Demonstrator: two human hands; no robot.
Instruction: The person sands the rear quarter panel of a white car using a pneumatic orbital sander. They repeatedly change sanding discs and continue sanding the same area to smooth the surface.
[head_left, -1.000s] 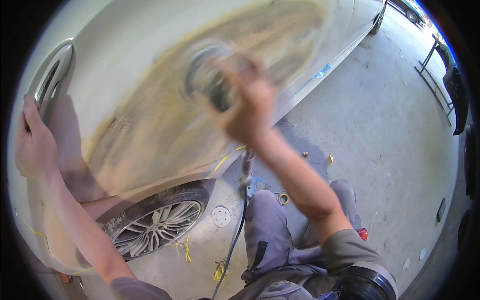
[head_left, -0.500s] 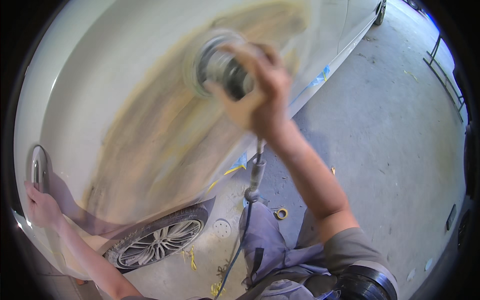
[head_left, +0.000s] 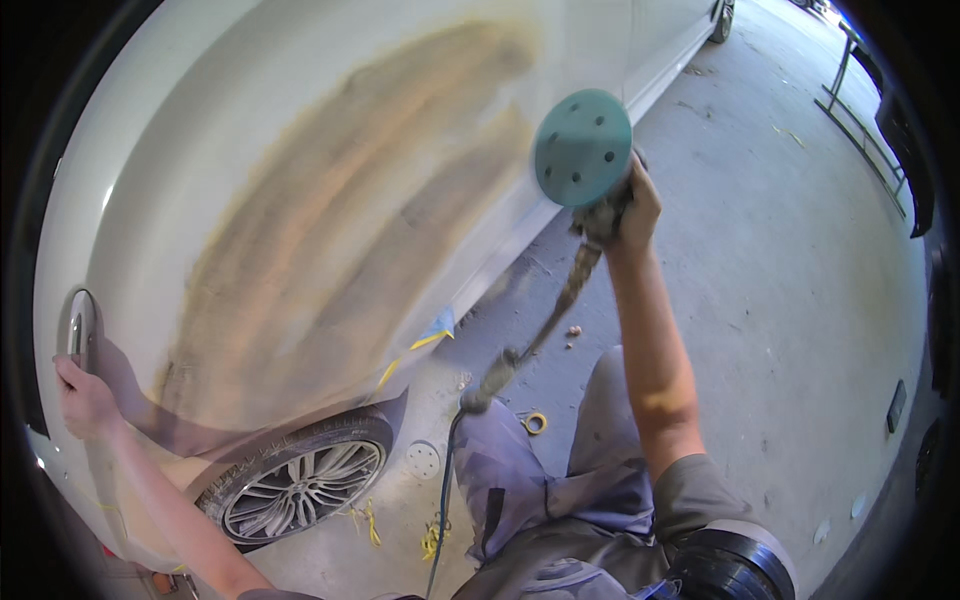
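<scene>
The white car door [head_left: 140,230] carries an oval sanded patch [head_left: 330,170] with beige, orange and grey streaks. At the far left, my left hand [head_left: 85,400] grips the lower end of the silver door handle [head_left: 80,325]. My right hand [head_left: 635,205] holds a disc sander [head_left: 600,220] away from the panel's patch, its round green perforated pad [head_left: 580,140] turned up toward me. A dark air hose [head_left: 555,310] runs from the sander down past my knee. Yellow and blue masking tape [head_left: 430,335] sits along the panel's lower edge.
Below is the car's wheel [head_left: 305,490]. On the concrete floor [head_left: 760,300] lie a tape roll [head_left: 535,423], a sanding disc [head_left: 422,460], yellow scraps [head_left: 372,525] and a dark block [head_left: 895,405]. A metal stand with a black part [head_left: 870,150] stands at the right.
My right hand has lifted the sander off the patch, moving it rightward and turning its pad up. My left hand slid lower on the view, staying at the handle, as the view shifted.
</scene>
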